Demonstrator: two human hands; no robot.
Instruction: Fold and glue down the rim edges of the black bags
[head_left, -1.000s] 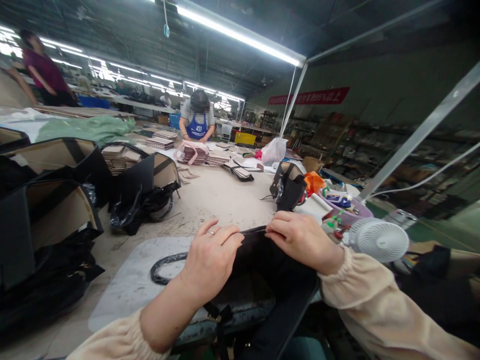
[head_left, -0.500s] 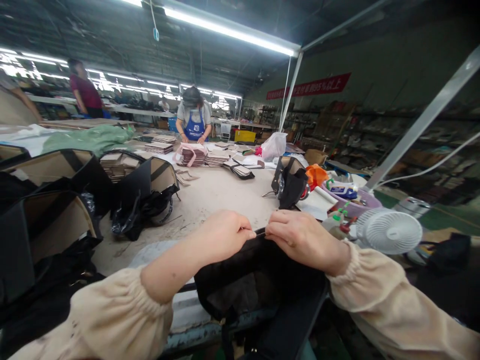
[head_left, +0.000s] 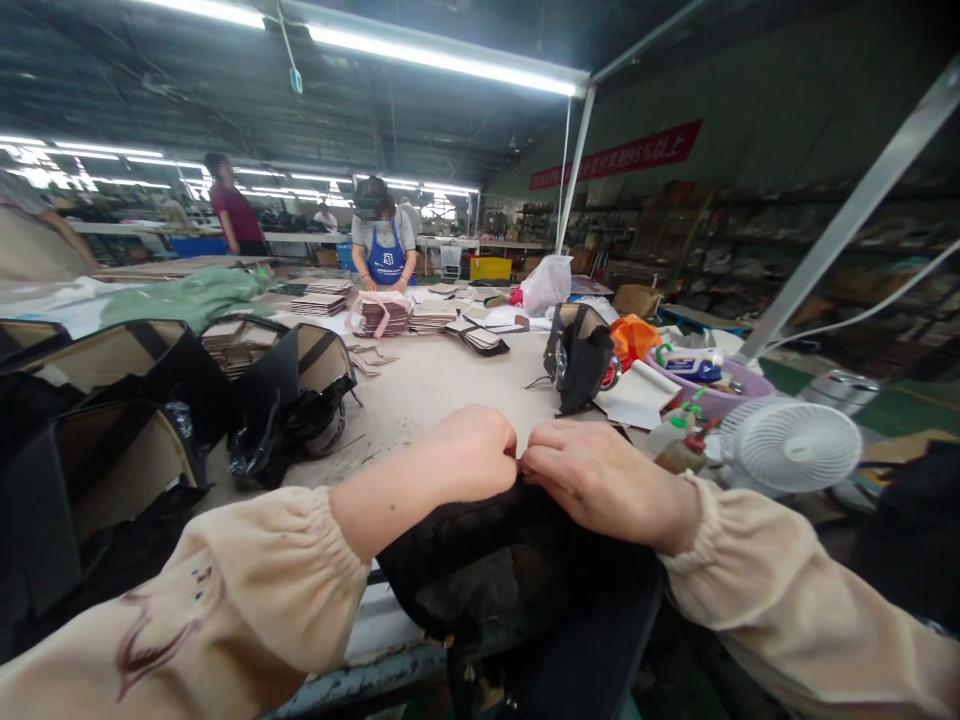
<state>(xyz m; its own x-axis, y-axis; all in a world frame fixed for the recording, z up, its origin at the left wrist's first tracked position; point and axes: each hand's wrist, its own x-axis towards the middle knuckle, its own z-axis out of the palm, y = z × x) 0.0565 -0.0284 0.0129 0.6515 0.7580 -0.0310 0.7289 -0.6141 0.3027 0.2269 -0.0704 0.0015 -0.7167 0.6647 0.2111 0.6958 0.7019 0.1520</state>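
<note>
Nearly touching, a worker's 2 bare hands, in cream elastic-cuffed sleeves, hold the rim of an open-mouthed black bag of soft, dull material (head_left: pixel 592 590) at a factory surface of pale, scuffed board (head_left: pixel 450 380). The right hand (head_left: pixel 592 475) has its grip pressed together, pinching the dark rim; the left hand (head_left: pixel 476 450) is curled closed against the same edge and appears to pinch it too, fingertips turned out of sight. The bag hangs toward the wearer, at 6 o'clock from the hands, near a chipped blue-green bar (head_left: pixel 360 675).

The step looks like working the rim by finger pressure. Done well, it would seem to call for 2 level pinches close together, even pressure and short shifts along the edge, without twisting the limp sides or creasing the rim.

Farther out, a small upright black bag with ring-shaped hardware (head_left: pixel 577 360) stands at 1 o'clock. A round lilac plastic basin (head_left: pixel 742 395) of supplies sits at 2 o'clock, a white round-grilled fan (head_left: pixel 791 445) at 3. Open black bags with tan linings (head_left: pixel 142 350) crowd 9 to 10 o'clock. Near 11, a co-worker in a blue apron (head_left: pixel 386 250) stands behind stacked brown-and-pink flat pieces (head_left: pixel 381 318).
</note>
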